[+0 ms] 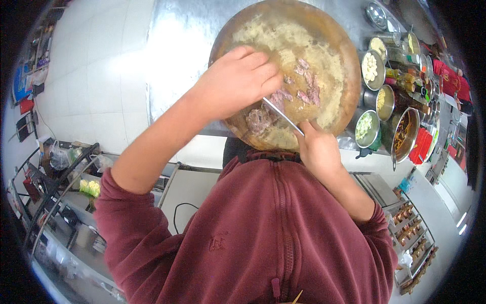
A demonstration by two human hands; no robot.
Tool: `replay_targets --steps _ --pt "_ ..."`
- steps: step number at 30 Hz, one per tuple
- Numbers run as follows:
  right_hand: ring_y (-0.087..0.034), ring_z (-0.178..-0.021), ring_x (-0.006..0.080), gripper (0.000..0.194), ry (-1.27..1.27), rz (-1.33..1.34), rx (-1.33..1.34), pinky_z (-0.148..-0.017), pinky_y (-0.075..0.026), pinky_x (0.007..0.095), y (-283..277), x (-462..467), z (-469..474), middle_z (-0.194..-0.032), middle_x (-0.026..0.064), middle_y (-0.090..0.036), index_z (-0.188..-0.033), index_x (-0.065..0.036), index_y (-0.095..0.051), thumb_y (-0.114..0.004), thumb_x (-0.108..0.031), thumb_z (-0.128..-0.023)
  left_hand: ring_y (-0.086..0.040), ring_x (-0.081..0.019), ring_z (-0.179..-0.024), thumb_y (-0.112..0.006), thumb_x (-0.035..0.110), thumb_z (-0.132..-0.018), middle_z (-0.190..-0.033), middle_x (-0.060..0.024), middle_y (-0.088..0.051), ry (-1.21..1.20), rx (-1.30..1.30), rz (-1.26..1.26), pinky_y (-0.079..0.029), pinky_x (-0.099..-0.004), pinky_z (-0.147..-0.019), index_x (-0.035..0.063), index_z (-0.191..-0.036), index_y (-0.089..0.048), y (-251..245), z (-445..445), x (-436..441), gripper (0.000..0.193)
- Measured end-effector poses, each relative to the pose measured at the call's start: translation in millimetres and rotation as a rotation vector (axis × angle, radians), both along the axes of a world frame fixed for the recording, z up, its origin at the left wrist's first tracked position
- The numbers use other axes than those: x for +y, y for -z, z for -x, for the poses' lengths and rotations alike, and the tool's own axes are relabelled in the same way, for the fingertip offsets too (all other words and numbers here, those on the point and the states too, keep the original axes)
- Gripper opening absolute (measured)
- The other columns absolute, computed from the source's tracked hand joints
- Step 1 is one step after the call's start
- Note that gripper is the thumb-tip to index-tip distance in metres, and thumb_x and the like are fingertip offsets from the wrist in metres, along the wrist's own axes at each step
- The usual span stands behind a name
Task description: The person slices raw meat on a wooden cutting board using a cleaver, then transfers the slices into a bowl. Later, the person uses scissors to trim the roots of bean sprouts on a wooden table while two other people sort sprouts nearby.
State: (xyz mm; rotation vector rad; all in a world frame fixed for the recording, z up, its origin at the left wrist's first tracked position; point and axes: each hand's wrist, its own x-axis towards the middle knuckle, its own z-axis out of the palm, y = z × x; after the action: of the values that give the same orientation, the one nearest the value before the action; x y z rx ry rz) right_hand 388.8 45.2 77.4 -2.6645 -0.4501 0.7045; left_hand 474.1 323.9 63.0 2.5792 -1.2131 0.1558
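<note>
A round wooden chopping block (pixel 330 68) stands before me, its top marked with pale, worn patches. My right hand (pixel 321 148) grips a knife (pixel 284 116) at the block's near edge. The blade shows as a thin bright line slanting up and left to my other hand. My left hand (pixel 246 81) is over the left part of the block, its fingers bent; what lies beneath them is hidden. Pieces of raw meat (pixel 278 99) lie beside that hand and the blade. A larger lump of meat (pixel 259 121) sits nearer me, and cut strips of meat (pixel 312 89) lie to the right.
Right of the block stand metal bowls holding white cloves (pixel 369 67), chopped yellowish bits (pixel 381 99) and chopped green pieces (pixel 363 127). A pan of dark food (pixel 402 131) and several bottles (pixel 408 81) stand beyond. The metal table (pixel 178 72) extends left.
</note>
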Motion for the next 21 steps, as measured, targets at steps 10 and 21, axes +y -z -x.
replay_targets --steps 10,21 --pt "-0.068 -0.075 0.0463 0.011 -0.04 0.077 0.037 -0.066 -0.057 0.0538 -22 -1 18 -0.093 0.0197 -0.066 -0.102 -0.005 -0.061 -0.064 -0.007 -0.092 -0.06 -0.0316 -0.1 -0.087 0.017 -0.074 -0.111 -0.0095 -0.064 -0.379 0.118 0.585 -0.048 -0.0444 -0.086 0.009 -0.1 -0.07 62 129 -22 0.032" --pt "-0.071 -0.072 0.0398 0.016 -0.12 0.145 0.076 -0.06 -0.061 0.0485 -27 3 17 -0.091 0.0176 -0.065 -0.103 -0.004 -0.059 -0.062 -0.006 -0.088 -0.06 -0.0404 -0.11 -0.083 0.016 -0.074 -0.113 -0.0163 -0.067 -0.528 0.331 0.625 -0.047 -0.051 -0.098 0.0059 -0.107 -0.074 130 143 -68 0.036"
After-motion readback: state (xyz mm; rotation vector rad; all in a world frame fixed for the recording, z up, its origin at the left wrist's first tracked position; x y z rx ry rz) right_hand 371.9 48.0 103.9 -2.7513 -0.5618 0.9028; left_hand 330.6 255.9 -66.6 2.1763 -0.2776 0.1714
